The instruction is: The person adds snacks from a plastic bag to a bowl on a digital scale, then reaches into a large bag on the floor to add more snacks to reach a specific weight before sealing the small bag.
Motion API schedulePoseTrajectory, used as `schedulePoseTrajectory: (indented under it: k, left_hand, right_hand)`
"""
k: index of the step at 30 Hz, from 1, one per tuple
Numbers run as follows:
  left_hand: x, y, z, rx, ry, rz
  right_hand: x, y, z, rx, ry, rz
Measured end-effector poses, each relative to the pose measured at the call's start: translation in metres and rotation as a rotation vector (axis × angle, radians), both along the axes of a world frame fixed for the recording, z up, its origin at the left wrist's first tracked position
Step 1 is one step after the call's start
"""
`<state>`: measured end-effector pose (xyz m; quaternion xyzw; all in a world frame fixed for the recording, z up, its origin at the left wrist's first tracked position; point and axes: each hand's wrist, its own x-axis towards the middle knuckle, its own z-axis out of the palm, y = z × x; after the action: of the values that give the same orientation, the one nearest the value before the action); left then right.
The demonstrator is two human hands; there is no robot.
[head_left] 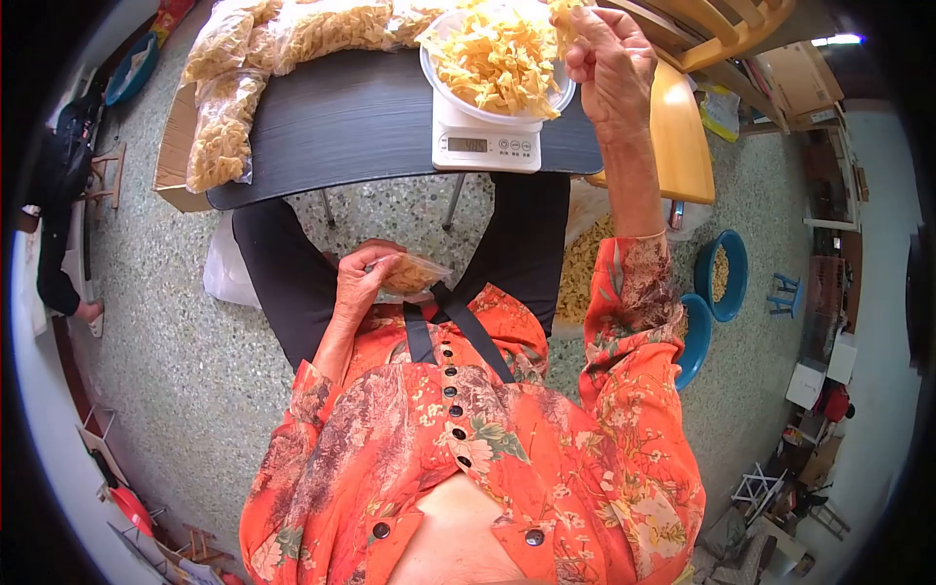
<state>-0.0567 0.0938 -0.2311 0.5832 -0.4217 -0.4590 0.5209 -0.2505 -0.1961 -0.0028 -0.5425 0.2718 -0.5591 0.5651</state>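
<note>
Currently, the right hand [611, 73] is hovering at the right rim of a round plastic bowl [564, 100], its thumb and fingers pinching a few dried yellow pieces [565, 27]; the left hand [365, 277] is resting low in front of the body, between the knees, its fingers closing on the side of a small clear bag [411, 275] that is holding some similar pieces; the bowl is sitting on a white scale [487, 148], and a heap of curled yellow strips [495, 60] is filling it; the scale is standing near the front edge of a dark table [341, 122], its small display [467, 145] facing the body, the digits being too small to read surely; several packed clear bags [222, 136] are lying along the left end and the far side of the table, one stretching down toward the near left corner; a cardboard box [175, 156] is standing just beside that left end; a wooden seat [680, 136] is standing to the right of the table; on the floor below it, a large open bag [585, 268] is holding more yellow pieces, and two blue basins [721, 276] are sitting farther right, near a small blue stool [785, 294]; at the far left, another person [57, 244], in dark clothing, is showing partly, well apart from the hands.
</note>
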Motion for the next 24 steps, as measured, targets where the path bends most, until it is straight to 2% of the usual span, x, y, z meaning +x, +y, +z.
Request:
schedulePoseTrajectory:
  k: [4, 8, 10, 14, 16, 20, 24]
  left_hand:
    - [-0.001, -0.001, -0.002, -0.032, 0.011, 0.006]
    - [-0.001, 0.000, 0.001, -0.032, 0.018, 0.011]
    - [0.000, 0.000, 0.001, -0.035, 0.012, 0.001]
    - [0.000, -0.001, -0.001, -0.056, 0.015, 0.001]
    - [-0.001, 0.000, 0.000, -0.006, 0.038, 0.006]
    - [0.000, -0.001, -0.001, 0.006, 0.020, 0.011]
    - [0.000, -0.002, -0.003, -0.034, 0.017, 0.005]
  right_hand:
    - [0.000, -0.007, -0.004, -0.073, 0.031, 0.078]
    - [0.003, -0.006, -0.006, -0.042, 0.111, 0.026]
    - [0.007, -0.002, 0.001, 0.020, 0.107, 0.025]
    - [0.003, -0.002, 0.001, -0.027, 0.087, 0.074]
    - [0.001, -0.006, 0.001, 0.094, 0.008, 0.125]
    - [0.002, -0.007, 0.005, 0.051, 0.008, 0.163]
    - [0.005, -0.004, 0.013, 0.033, 0.064, 0.046]
